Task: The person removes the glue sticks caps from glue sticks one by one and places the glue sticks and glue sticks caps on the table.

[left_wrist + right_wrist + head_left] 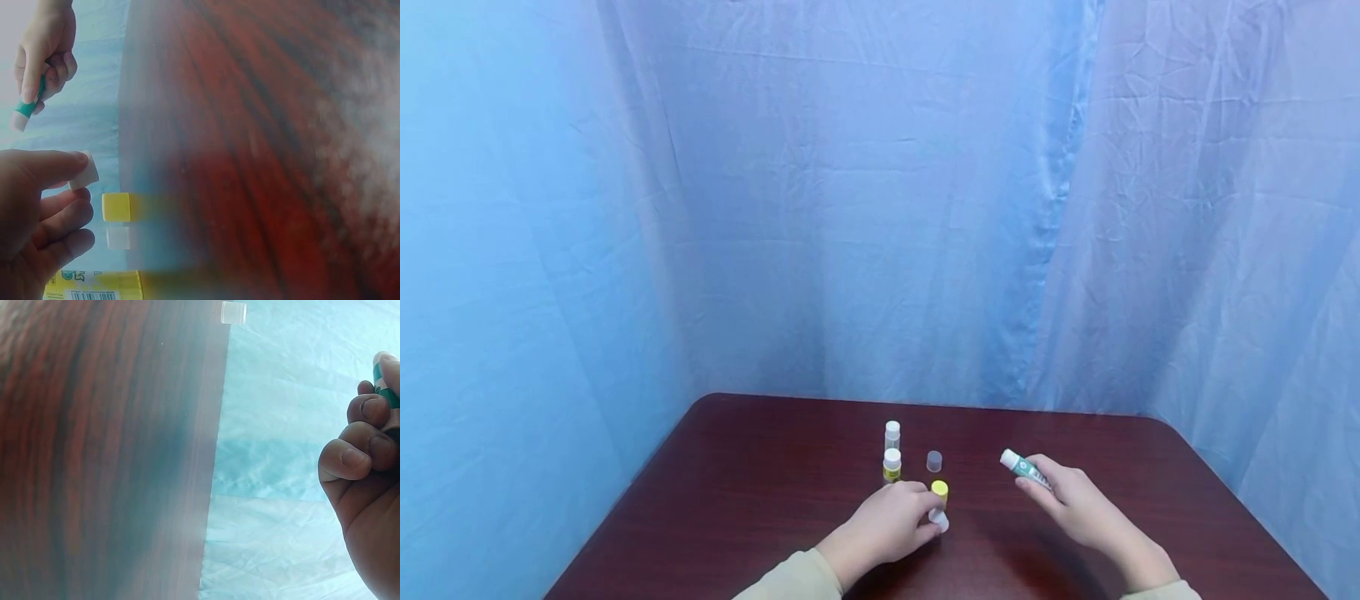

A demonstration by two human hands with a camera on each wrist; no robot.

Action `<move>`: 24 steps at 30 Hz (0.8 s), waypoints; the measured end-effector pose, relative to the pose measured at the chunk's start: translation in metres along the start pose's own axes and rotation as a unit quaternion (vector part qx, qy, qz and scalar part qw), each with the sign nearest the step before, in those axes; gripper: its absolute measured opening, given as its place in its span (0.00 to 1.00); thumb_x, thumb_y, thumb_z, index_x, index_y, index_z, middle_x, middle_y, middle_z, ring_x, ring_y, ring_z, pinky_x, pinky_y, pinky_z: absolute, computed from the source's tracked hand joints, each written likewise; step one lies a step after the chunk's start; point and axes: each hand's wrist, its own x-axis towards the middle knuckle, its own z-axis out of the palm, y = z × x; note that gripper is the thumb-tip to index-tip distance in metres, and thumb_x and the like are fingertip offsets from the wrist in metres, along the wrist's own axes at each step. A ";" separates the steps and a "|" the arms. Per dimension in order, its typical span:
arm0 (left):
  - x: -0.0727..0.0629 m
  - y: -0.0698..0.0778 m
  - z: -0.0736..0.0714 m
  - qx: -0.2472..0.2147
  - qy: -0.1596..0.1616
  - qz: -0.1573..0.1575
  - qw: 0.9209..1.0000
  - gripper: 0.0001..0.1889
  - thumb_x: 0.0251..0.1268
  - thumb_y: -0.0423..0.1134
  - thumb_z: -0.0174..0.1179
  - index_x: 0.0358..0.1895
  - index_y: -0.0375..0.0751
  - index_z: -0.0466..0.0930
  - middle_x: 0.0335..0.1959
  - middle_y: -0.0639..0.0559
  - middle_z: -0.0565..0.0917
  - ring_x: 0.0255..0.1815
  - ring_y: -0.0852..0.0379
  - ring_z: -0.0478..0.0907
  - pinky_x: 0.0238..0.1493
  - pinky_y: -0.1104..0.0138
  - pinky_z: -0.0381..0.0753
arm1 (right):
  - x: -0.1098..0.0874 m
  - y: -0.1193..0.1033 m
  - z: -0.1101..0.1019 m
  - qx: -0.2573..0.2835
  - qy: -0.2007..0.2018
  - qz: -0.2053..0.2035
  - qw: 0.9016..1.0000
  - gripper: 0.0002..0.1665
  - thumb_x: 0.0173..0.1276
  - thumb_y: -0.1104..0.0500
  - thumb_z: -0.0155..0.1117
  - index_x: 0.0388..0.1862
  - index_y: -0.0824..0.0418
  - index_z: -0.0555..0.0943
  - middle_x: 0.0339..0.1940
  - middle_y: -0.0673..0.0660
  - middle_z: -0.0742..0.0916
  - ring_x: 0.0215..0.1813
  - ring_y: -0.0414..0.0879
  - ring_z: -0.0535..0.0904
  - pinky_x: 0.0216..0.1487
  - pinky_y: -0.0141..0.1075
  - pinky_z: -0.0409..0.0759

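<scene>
My left hand (891,518) is low over the table, pinching a whitish cap (85,175) between thumb and fingers. Just past those fingertips stands a yellow cap (940,490), with a clear cap (934,461) a little farther back. My right hand (1078,504) grips a green glue stick (1026,469) with a white end, tilted up to the left above the table. In the right wrist view only part of that glue stick (386,387) shows past the curled fingers.
Left of the caps, a glue stick with a yellow label (892,465) stands upright, and a clear, white-topped tube (892,433) stands behind it. The dark red wooden table (760,467) has rounded far corners. Blue curtains (880,208) hang behind it and at both sides.
</scene>
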 end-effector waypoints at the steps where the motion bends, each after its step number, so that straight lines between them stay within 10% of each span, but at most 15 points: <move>1: 0.001 0.000 0.000 -0.002 -0.008 -0.003 1.000 0.05 0.64 0.45 0.71 0.39 0.54 0.86 0.31 0.65 0.79 0.31 0.71 0.74 0.36 0.75 0.76 | 0.000 0.000 0.000 0.000 -0.001 0.000 1.000 0.09 0.73 0.62 0.66 0.46 0.48 0.78 0.27 0.37 0.77 0.27 0.31 0.70 0.27 0.31 0.71; 24: 0.013 0.008 0.008 -0.002 -0.065 -0.008 0.998 0.06 0.63 0.46 0.72 0.41 0.54 0.89 0.35 0.66 0.83 0.35 0.72 0.76 0.39 0.75 0.78 | -0.002 0.001 0.001 -0.006 -0.015 0.009 1.000 0.08 0.74 0.60 0.66 0.44 0.49 0.77 0.28 0.36 0.77 0.28 0.31 0.70 0.27 0.31 0.71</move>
